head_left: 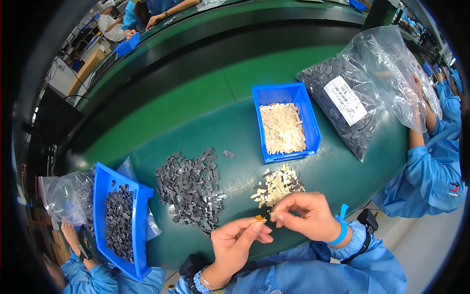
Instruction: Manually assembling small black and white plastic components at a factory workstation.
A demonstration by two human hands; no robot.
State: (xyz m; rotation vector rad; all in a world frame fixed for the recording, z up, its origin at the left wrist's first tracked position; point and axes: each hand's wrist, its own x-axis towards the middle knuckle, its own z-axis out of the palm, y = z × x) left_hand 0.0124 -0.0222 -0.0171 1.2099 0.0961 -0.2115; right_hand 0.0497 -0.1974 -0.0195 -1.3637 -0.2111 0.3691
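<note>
My left hand [239, 239] is closed in a pinch, thumb on top, around a small orange-yellow piece [261, 218] that sticks out past the fingertips. Close beside it, my right hand [309, 216] has thumb and fingers pressed together; whatever sits between them is too small to make out. Just beyond the right hand lies a loose heap of small cream-coloured flat pieces [280, 185], with some dark ones mixed in. To the left, a larger pile of small dark grey plastic parts [188, 188] spreads over the green tabletop [230, 130].
Behind the cream heap stands a blue bin [312, 125] of cream strips. A clear bag of dark parts [333, 93] rests at its right. Another blue bin [142, 230] with dark parts sits at left, near a plastic bag [63, 196]. Co-workers' arms [423, 132] flank both sides.
</note>
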